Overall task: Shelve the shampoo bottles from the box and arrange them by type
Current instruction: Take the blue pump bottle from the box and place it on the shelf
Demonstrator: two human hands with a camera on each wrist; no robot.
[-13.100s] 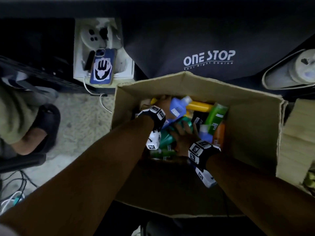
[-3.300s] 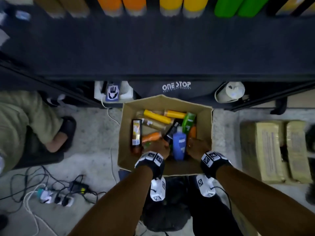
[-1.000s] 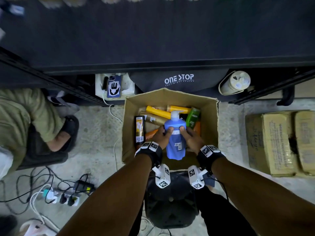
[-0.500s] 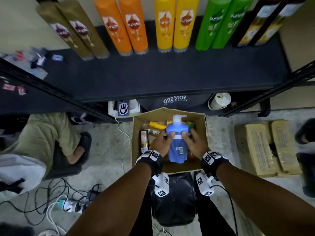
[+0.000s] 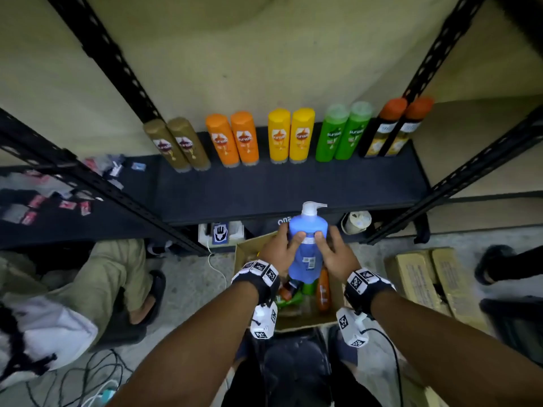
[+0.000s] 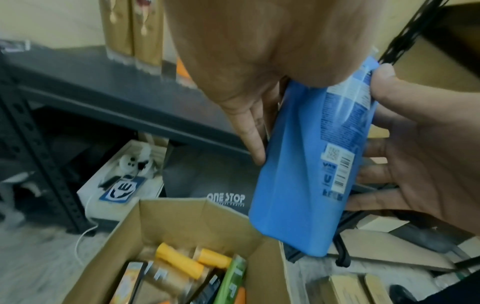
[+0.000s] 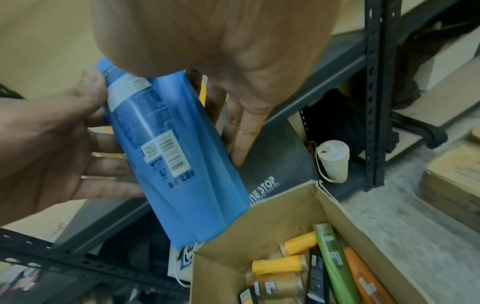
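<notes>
The person is carrying a blue pump bottle [image 5: 307, 248] from the cardboard box [image 5: 244, 251] toward the dark shelf [image 5: 293, 186]. The left hand [image 5: 277, 254] and right hand [image 5: 338, 255] are both gripping its sides, thumbs pressing the back label, holding it upright above the box. Judging by the colour-sorted pairs of Sunsilk bottles [image 5: 291, 136] along the back, the next move is calling for a free spot of its own, set down upright.

"Sunsilk" marks the shelved bottles [image 5: 244, 141]; "ONE STOP" is printed on the dark bag [image 6: 207, 181].
</notes>
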